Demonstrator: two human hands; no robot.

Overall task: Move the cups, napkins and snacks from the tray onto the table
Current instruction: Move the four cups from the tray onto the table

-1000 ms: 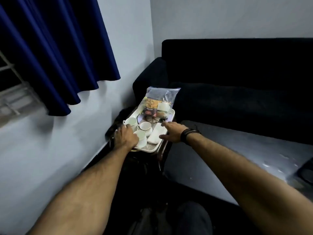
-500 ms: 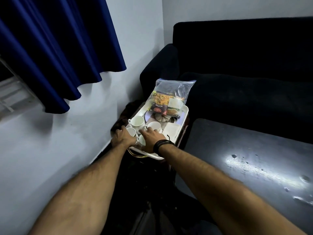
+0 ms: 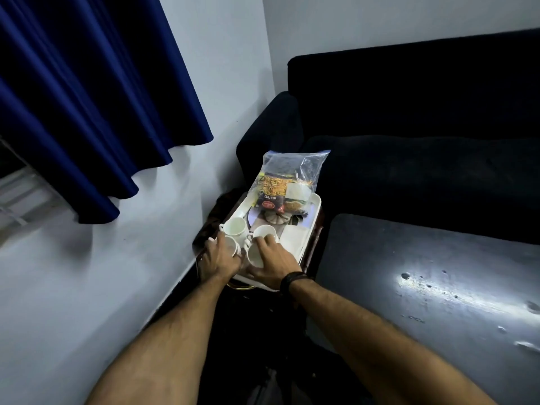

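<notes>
White ceramic cups (image 3: 235, 228) sit at the near end of the white plastic tray (image 3: 315, 206). The right hand (image 3: 270, 263), off the folded white napkin (image 3: 293, 240) a second ago, now cups one beside the left hand (image 3: 218, 258), which grips another. Lifting towards the dark glossy table (image 3: 432, 287) right of the tray looks imminent.

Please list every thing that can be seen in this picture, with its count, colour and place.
White ceramic cups: four, white, near end of tray.
White plastic tray: one, white, beside the dark table.
Clear plastic snack bag: one, yellow contents, far end of tray.
White napkins: count unclear, right side of tray.
Dark table: one, black, right.
Dark sofa: one, behind.
Blue curtain: one, left.
Left hand: on a near cup.
Right hand: on a near cup.
</notes>
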